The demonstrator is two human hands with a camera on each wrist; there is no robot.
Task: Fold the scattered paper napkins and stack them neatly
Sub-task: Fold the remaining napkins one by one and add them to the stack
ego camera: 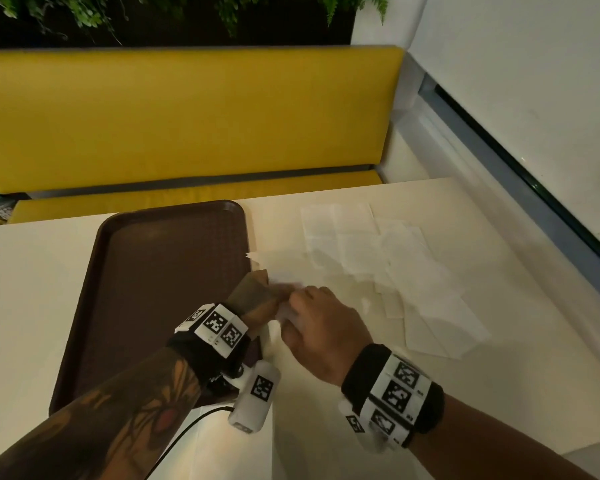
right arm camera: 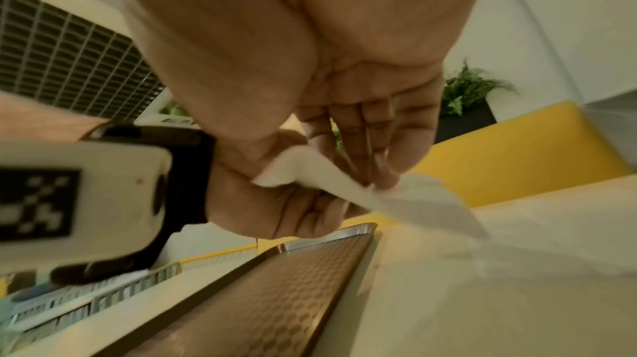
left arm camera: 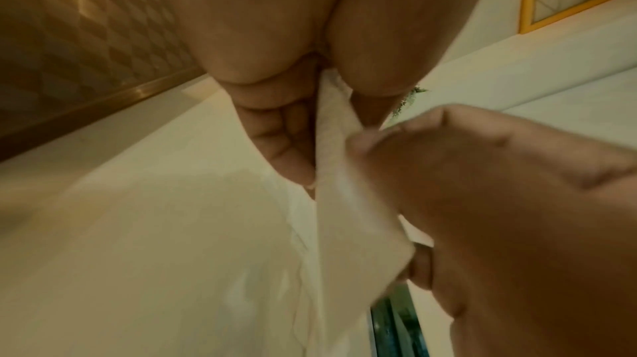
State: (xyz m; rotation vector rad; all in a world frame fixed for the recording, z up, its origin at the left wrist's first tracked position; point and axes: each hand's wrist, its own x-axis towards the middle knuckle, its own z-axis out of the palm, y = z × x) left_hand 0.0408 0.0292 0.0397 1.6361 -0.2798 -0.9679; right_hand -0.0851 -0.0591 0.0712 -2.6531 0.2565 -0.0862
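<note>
While both hands meet just off the right rim of the dark brown textured plastic tray point(ego camera: 146, 289), left hand point(ego camera: 257, 299) and right hand point(ego camera: 323, 327) each pinch one thin white paper napkin point(ego camera: 274, 268), loose unfolded white napkins point(ego camera: 395, 271) lying scattered toward two o'clock on the cream table point(ego camera: 32, 289)

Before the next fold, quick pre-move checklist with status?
1. Left hand grips the held napkin: ok.
2. Right hand pinches the same napkin: ok.
3. Napkin edges aligned for the crease: cannot tell, blurred.
4. Brown tray has bare room for a stack: ok.
5. Loose napkins on the table squared up: not ok, they lie scattered and overlapping.
</note>
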